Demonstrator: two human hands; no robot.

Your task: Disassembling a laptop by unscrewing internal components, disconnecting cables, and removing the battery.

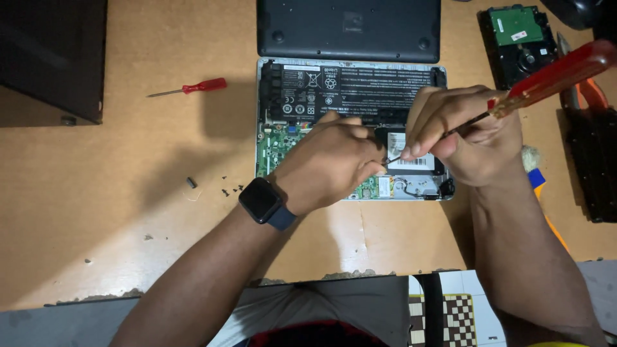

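Observation:
An opened laptop (308, 138) lies on the wooden table, its black battery (360, 90) and green circuit board (273, 144) exposed. My left hand (331, 164), with a dark watch on the wrist, rests on the board near its middle. My right hand (466, 132) holds a large screwdriver with a red handle (556, 74). The thin shaft slants down to the left, and its tip sits by my left fingers next to a small black drive with a white label (411, 157).
The laptop's dark bottom cover (350, 29) lies behind it. A small red screwdriver (193, 87) lies to the left, with loose screws (225, 189) nearby. A bare hard drive (520, 42) and orange-handled pliers (588, 93) sit at the right. A dark box (51, 58) fills the far left corner.

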